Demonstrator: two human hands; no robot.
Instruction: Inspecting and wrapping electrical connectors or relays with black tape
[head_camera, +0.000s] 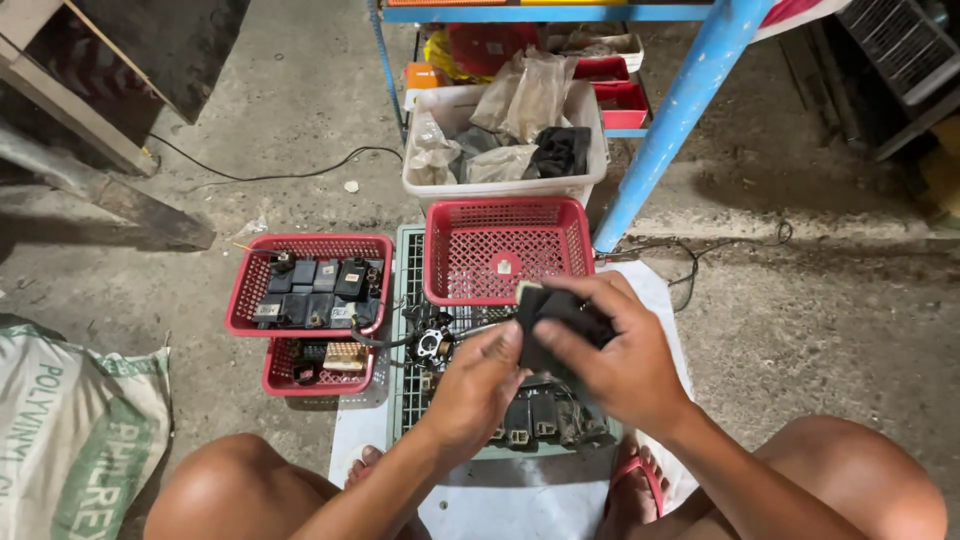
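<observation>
Two hands met over the crate in the head view, and they were ours. Our left hand (478, 385) and our right hand (608, 355) were both closed around one small black box part (556, 312), with the fingers curled on it and the thumbs pressed against its side. We held it up in the air, just above the green crate (408, 300).

Under our hands, more black parts (540, 415) sat in a row in that crate. Just past our fingers was a red basket (506, 250) with almost nothing in it. Off to the left of our left hand, another red basket (308, 285) held many dark box parts. Farther out stood a white bin (505, 140) full of bags.

We thought the part could slip, since we gripped it only by its edges. It could then drop onto the parts below.
</observation>
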